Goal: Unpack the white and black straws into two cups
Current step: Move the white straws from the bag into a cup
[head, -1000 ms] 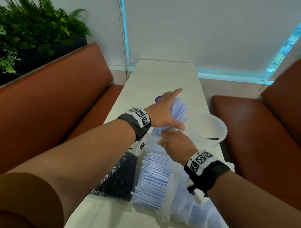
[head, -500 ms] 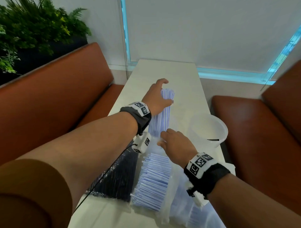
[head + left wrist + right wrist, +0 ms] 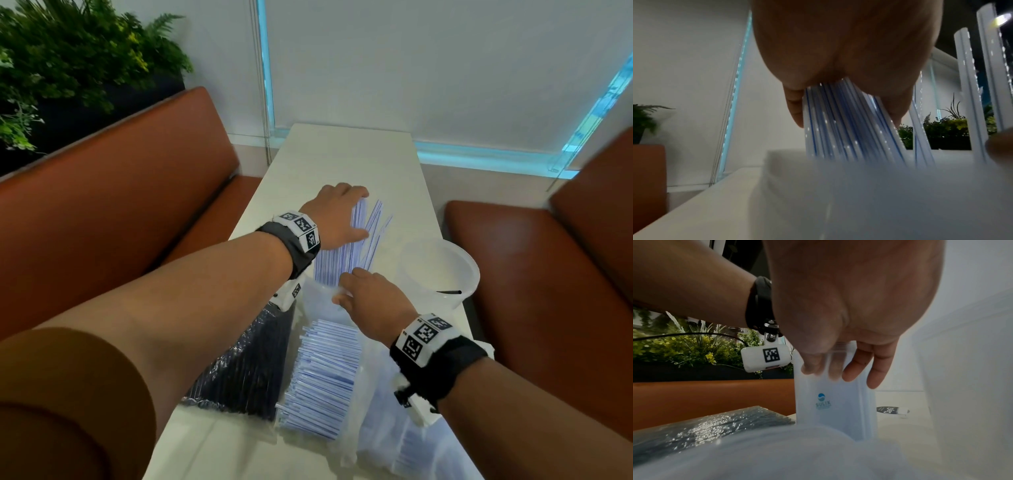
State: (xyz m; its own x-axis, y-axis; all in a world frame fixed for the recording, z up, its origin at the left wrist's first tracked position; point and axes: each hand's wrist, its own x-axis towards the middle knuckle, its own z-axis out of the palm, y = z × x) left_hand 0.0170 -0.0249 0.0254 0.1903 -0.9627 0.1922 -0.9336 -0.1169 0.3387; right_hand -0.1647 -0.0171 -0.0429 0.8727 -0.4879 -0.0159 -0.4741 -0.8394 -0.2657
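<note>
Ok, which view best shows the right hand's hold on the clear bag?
Right wrist: the right hand pinches the clear bag's top edge, fingers visible through the plastic. Head shows only the hand's back at the bag mouth. Left wrist shows just blurred plastic.

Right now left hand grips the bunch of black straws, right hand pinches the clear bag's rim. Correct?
Not quite. The left hand grips white straws with blue stripes, as the left wrist view shows. The black straws lie bagged on the table. The right hand does pinch the clear bag.
</note>
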